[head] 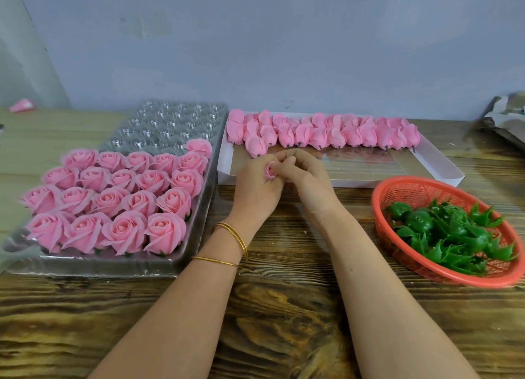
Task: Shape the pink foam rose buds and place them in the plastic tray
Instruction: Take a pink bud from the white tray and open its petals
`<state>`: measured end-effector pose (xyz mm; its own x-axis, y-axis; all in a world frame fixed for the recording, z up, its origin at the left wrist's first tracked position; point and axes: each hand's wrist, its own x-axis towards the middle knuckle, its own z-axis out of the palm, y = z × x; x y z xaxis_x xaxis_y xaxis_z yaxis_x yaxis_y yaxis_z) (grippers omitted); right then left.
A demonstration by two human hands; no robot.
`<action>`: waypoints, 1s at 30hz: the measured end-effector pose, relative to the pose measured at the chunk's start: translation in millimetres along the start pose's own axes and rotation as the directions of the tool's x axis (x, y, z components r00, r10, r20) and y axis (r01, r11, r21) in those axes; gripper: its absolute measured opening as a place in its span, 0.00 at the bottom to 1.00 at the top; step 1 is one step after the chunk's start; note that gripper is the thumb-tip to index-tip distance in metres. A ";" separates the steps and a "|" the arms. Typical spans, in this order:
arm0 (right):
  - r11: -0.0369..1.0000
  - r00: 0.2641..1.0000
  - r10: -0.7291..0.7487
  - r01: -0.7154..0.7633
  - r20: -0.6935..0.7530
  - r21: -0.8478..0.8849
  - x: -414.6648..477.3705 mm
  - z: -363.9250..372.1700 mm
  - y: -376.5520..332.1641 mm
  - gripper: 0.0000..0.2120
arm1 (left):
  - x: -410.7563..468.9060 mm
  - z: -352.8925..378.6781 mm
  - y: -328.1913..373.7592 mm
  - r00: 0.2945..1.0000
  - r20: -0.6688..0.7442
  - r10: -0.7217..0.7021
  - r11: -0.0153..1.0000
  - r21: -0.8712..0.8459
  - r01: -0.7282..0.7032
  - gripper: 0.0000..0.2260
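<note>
A small pink scrap [21, 105] lies far left on the wooden surface [284, 307], close to the wall. Next comes the clear plastic tray [113, 266]. Its near rows are filled with shaped pink roses [125, 196], each sitting upright in its own cell. One more rose [199, 147] stands alone at the right end of the row behind them, and the far cells show bare plastic.

Just right of the tray, above the surface and in front of the white box, the two hands meet round one bud [270, 170]. The left grip [255, 185] has its fingers curled round the bud from the left and from below. Two thin gold bangles [235, 236] sit on that wrist. The right grip [308, 177] pinches the same bud from the right, fingertips pressed to its petals. Only the bud's rolled top shows between the fingers.

Behind the hands lies a shallow white box [443, 164]. Unshaped buds [326, 133] lie packed along its far edge, short stems pointing toward the person.

Right of the arms, near the box's corner, a red mesh basket [397, 188] holds green plastic calyxes [454, 233]. Crumpled grey wrapping [508, 114] lies at the far right edge.
</note>
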<state>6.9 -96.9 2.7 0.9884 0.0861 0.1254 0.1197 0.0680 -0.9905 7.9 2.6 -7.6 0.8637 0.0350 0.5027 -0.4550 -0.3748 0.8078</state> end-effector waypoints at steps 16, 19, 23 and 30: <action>0.999 1.000 -0.019 0.019 -0.006 -0.036 0.5 -2.5 0.3 0.11 | -1.3 -1.1 1.1 0.999 0.037 0.036 0.995 0.092 -0.039 0.10; 1.000 1.000 -0.005 0.005 -0.007 -0.002 0.0 -1.7 0.5 0.12 | -0.7 0.0 -2.1 0.999 0.010 0.038 0.993 0.113 -0.038 0.14; 1.000 1.000 -0.021 0.021 -0.002 -0.004 1.2 -1.2 2.0 0.13 | -1.0 0.0 -5.3 1.000 0.022 0.005 0.993 0.121 -0.008 0.19; 0.999 0.999 -0.001 0.000 0.032 0.043 2.2 -2.2 2.1 0.12 | -0.4 -0.9 -1.3 1.000 0.014 -0.022 0.996 0.084 0.021 0.19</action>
<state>9.6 -98.8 0.8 0.9848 0.1174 0.1284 0.1155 0.1110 -0.9871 8.0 3.9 -8.6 0.8764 0.0303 0.4806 -0.4173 -0.4503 0.7894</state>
